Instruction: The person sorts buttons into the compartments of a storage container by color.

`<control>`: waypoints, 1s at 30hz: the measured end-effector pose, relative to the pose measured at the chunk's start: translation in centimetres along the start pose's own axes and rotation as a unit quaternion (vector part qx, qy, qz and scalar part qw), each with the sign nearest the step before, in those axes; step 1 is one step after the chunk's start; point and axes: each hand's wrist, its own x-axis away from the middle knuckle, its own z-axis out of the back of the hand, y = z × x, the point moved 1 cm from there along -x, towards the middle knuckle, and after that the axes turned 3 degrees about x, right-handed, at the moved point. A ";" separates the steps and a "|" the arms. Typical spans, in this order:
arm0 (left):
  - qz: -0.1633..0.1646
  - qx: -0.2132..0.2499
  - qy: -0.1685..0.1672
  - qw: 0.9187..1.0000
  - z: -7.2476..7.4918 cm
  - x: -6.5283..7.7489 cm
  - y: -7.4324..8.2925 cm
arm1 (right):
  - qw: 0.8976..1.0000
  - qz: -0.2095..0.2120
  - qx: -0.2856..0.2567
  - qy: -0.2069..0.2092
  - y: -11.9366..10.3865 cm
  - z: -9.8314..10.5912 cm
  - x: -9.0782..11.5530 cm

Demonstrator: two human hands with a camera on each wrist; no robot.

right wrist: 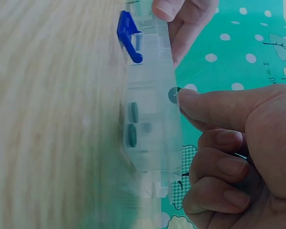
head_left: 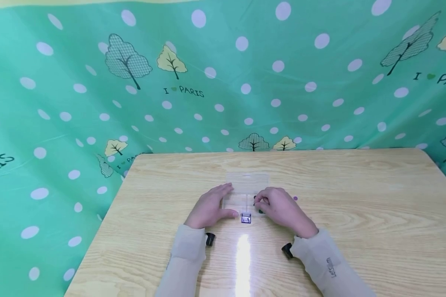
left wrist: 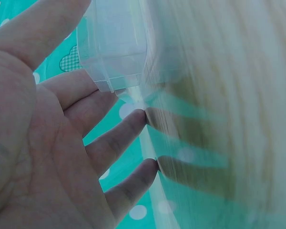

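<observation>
A clear plastic box (head_left: 235, 201) with a raised lid (head_left: 247, 183) lies on the table, its blue latch (right wrist: 127, 36) at the near side. My left hand (head_left: 209, 208) spreads round the box's left end, fingers extended; in the left wrist view the box wall (left wrist: 114, 43) is beside the thumb and fingers. Over the right part of the box, my right hand (head_left: 280, 208) pinches a small dark round disc (right wrist: 173, 94) between thumb and forefinger, its other fingers curled. Through the clear wall two dark green discs (right wrist: 133, 113) show inside.
A small purple disc (head_left: 295, 198) lies on the wooden table (head_left: 357, 206) just right of my right hand. Behind the table hangs a green dotted cloth (head_left: 223, 90). Light glares off the tabletop in front of the box.
</observation>
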 end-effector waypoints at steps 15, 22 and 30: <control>0.000 -0.001 -0.002 1.000 -0.1 -0.1 -0.1 | 1.000 0.004 0.013 -0.007 0.1 -0.5 0.0; -0.003 -0.004 -0.003 1.000 -0.1 -0.1 0.0 | 1.000 0.007 0.020 -0.004 0.1 -0.6 0.1; -0.002 -0.006 -0.004 1.000 -0.1 -0.1 0.0 | 1.000 0.015 0.020 -0.006 0.2 -0.8 0.2</control>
